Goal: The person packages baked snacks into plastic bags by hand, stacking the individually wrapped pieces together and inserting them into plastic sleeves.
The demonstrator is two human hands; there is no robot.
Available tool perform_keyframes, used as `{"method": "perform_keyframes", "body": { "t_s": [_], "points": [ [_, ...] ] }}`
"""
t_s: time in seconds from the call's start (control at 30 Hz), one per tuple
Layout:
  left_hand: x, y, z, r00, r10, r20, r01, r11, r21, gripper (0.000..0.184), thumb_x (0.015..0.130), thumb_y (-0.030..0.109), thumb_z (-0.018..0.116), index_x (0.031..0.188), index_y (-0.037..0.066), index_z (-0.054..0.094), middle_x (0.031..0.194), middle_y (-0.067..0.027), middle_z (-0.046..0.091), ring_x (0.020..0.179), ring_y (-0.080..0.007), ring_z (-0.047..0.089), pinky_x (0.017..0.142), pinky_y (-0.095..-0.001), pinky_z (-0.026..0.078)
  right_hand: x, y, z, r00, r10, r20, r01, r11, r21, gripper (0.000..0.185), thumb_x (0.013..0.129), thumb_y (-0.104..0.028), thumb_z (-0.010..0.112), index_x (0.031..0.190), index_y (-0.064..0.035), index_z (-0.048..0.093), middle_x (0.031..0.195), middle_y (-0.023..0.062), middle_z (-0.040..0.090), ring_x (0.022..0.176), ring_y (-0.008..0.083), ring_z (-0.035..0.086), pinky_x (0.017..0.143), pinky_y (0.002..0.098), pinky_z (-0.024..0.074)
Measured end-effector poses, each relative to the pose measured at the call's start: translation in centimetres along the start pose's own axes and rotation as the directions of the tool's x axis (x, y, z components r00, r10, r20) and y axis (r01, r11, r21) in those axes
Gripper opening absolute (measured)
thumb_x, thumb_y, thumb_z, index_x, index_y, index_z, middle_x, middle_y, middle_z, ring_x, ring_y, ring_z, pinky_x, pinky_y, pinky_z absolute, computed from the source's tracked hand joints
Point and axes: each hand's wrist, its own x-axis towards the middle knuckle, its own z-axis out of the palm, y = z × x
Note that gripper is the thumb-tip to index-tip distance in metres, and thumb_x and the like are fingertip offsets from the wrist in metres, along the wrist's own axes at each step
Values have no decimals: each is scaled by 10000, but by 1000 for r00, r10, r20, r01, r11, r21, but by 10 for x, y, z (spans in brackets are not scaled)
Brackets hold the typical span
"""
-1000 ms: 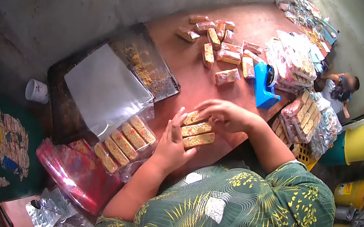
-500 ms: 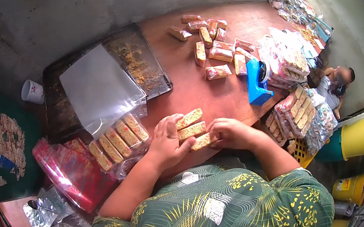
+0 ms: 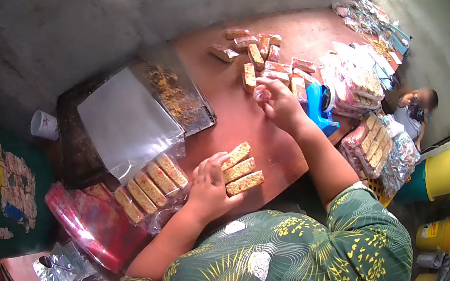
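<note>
Three golden-brown bars with red specks [image 3: 242, 169] lie side by side on the table's near edge. My left hand [image 3: 212, 185] is closed around their left ends, fingers over the top one and thumb under the lowest. Farther up the table, my right hand [image 3: 282, 108] has its fingers curled round a wrapped bar [image 3: 261, 95], mostly hidden by the hand, at the near side of a loose pile of wrapped bars [image 3: 265, 50]. To the left, a row of several bars [image 3: 150, 185] lies in clear plastic.
A blue tape dispenser [image 3: 320, 109] stands just right of my right forearm. Packed bars [image 3: 355, 80] are stacked beyond it. Clear plastic sheets [image 3: 125, 115] lie on a dark baking tray [image 3: 71, 130]. Red plastic [image 3: 93, 222] is at left; a person [image 3: 415, 111] sits at right.
My right hand has left the three bars and reached forward to the loose pile, closing on a wrapped bar there. My left hand stays on the three bars.
</note>
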Motion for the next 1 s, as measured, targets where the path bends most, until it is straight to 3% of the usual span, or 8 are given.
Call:
{"method": "perform_keyframes", "body": {
  "t_s": [0.17, 0.23, 0.37, 0.43, 0.53, 0.67, 0.9, 1.0],
  "points": [
    [1, -1, -2, 1000, 18, 8, -18, 1000, -25, 937, 715, 394, 890, 1471, 127, 404, 1497, -145, 489, 1387, -361, 473, 1159, -509, 343, -27, 32, 31, 976, 145, 161, -187, 939, 288, 438, 923, -35, 742, 1314, -64, 549, 1111, 98, 617, 1037, 182, 637, 899, 324, 539],
    [1, -2, -3, 1000, 13, 16, -13, 1000, -20, 933, 717, 395, 888, 1470, 131, 405, 1503, -144, 484, 1393, -359, 468, 1160, -509, 341, -21, 24, 16, 988, -3, 153, 3, 1000, -3, 306, 913, -83, 763, 1186, -32, 636, 1095, 122, 639, 1038, 253, 657, 955, 357, 529],
    [1, -1, -4, 1000, 28, 11, -27, 999, -41, 923, 724, 383, 880, 1469, 122, 402, 1522, -143, 466, 1408, -359, 452, 1166, -510, 333, 18, 35, -5, 972, 193, -133, -200, 979, -43, 241, 906, -147, 729, 1114, -34, 682, 1102, 181, 694, 1121, 375, 646, 998, 459, 504],
    [-1, 0, -4, 999, 23, 36, -21, 999, -42, 981, 733, 437, 882, 1498, 106, 366, 1536, -149, 441, 1419, -362, 436, 1181, -519, 320, 27, 61, 0, 980, -12, -200, -77, 900, -429, 280, 890, -134, 733, 1147, -53, 657, 1111, 178, 692, 1121, 396, 640, 984, 476, 510],
    [2, -2, -8, 999, 28, 39, -27, 999, -33, 1057, 739, 512, 884, 1530, 89, 325, 1551, -158, 416, 1428, -367, 421, 1196, -529, 308, 23, 61, 2, 987, 140, -73, -158, 842, -516, 327, 877, -140, 746, 1177, -74, 636, 1113, 175, 689, 1118, 412, 632, 995, 487, 499],
    [-1, -1, -4, 1000, 0, 28, 0, 999, -35, 1099, 731, 567, 880, 1540, 86, 312, 1541, -166, 424, 1421, -373, 428, 1193, -531, 315, 13, 42, -15, 933, 351, 82, -310, 898, -313, 263, 854, -119, 780, 1099, -122, 687, 1138, 157, 704, 1067, 383, 639, 1007, 462, 483],
    [1, -1, -4, 999, 7, 34, -7, 1000, -22, 1070, 748, 542, 879, 1542, 96, 317, 1507, -172, 450, 1409, -385, 439, 1187, -531, 327, -18, -4, 17, 982, -178, 63, 185, 974, -133, 212, 845, -102, 800, 1022, -52, 696, 1070, 160, 702, 1009, 372, 665, 906, 459, 532],
    [0, 1, -6, 999, 2, 36, -2, 1000, -26, 1040, 753, 529, 878, 1538, 108, 340, 1514, -171, 456, 1406, -386, 444, 1185, -529, 328, -30, -25, 22, 976, 120, 184, -96, 987, -131, 298, 841, -65, 801, 1078, -58, 621, 990, 170, 674, 985, 360, 677, 881, 450, 542]
  ]
}}
